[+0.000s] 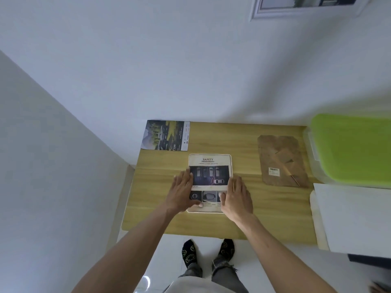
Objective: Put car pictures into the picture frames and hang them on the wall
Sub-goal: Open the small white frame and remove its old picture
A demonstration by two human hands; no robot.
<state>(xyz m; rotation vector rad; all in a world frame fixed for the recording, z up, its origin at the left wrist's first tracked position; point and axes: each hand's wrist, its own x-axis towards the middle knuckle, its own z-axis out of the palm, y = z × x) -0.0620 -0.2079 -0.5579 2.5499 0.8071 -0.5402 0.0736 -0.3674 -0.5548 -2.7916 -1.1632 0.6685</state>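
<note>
Item one: I logged a car picture [209, 178] headed "SAFETY", lying face-up inside a pale picture frame [231, 163] on the wooden table [243, 208], directly between my two hands. The left hand [183, 192] lay flat on the sheet's left edge, fingers straight and spread, thumb pressing the lower part of the page. The right hand [238, 198] lay flat on the right edge, fingers extended along the frame's side, thumb resting on the print; neither hand clenched or gripped anything. Item two: a second car picture [167, 135], a landscape print, lay beyond the left hand at the table's far left corner, against the wall. Item three: a brown backing board [282, 160] with a white label lay well to the right of the right hand. Item four: a green-lidded plastic box [355, 146] stood further right of that board. Item five: a white-framed picture [306, 5] hung on the wall above.
</note>
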